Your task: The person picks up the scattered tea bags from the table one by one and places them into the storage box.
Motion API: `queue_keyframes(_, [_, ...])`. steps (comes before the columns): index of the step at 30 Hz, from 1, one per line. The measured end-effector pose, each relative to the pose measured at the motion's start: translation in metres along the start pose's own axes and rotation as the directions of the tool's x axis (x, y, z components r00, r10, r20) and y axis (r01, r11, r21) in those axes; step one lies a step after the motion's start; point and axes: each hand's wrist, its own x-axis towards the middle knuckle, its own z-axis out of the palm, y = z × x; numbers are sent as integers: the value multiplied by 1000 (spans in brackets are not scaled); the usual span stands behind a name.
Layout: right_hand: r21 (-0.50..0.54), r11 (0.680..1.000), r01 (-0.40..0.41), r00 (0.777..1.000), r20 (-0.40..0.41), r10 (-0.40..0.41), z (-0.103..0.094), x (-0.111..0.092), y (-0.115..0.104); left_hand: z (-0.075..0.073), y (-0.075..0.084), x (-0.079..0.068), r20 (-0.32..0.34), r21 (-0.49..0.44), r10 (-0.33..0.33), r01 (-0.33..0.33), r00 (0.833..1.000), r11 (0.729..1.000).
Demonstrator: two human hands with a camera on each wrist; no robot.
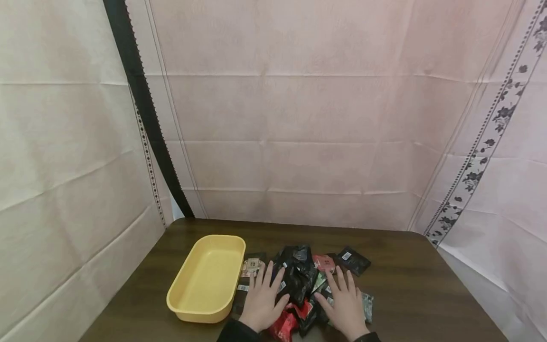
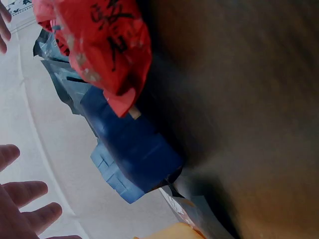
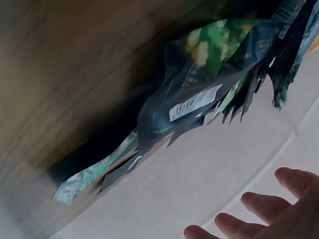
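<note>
Both hands hover palm-down over a heap of small packets, fingers straight and spread. My left hand (image 1: 264, 299) is above the left side of the heap, between a black plastic bag (image 1: 299, 270) and the yellow tub. My right hand (image 1: 345, 304) is over the right side, near a red packet (image 1: 324, 262). In the left wrist view, a crumpled red bag (image 2: 112, 45) with black lettering lies beside a dark blue packet (image 2: 129, 144). A black packet with a barcode (image 3: 194, 102) and green print shows in the right wrist view, apart from the fingers.
A yellow plastic tub (image 1: 172, 298) stands left of the heap on a dark wooden table (image 1: 410, 285). One black packet (image 1: 353, 260) lies at the heap's far right. Pale cloth (image 1: 299, 109) hangs behind the table and along both sides.
</note>
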Motion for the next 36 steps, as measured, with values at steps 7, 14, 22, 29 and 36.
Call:
queue_keyframes(7, [-31, 1000, 5, 1000, -14, -5, 8, 2, -2, 4, -4, 0, 10, -21, 10, -10, 1000, 1000])
queue_keyframes(14, [-37, 999, -7, 1000, -6, 6, 14, 0, -3, 5, -4, 2, 46, -16, 7, -7, 999, 1000])
queue_keyframes(22, [-26, 999, -32, 999, 4, 32, 8, 1, 8, 8, 3, 9, 50, -48, 36, -33, 998, 998])
queue_keyframes(29, [-45, 999, -18, 998, -54, 15, 5, 10, 18, -7, 1, 17, -159, -140, 54, -76, 986, 987])
queue_keyframes(36, [-45, 999, 1, 1000, -12, -2, 13, 9, 22, -31, -28, -1, -321, -265, -84, -4, 943, 964])
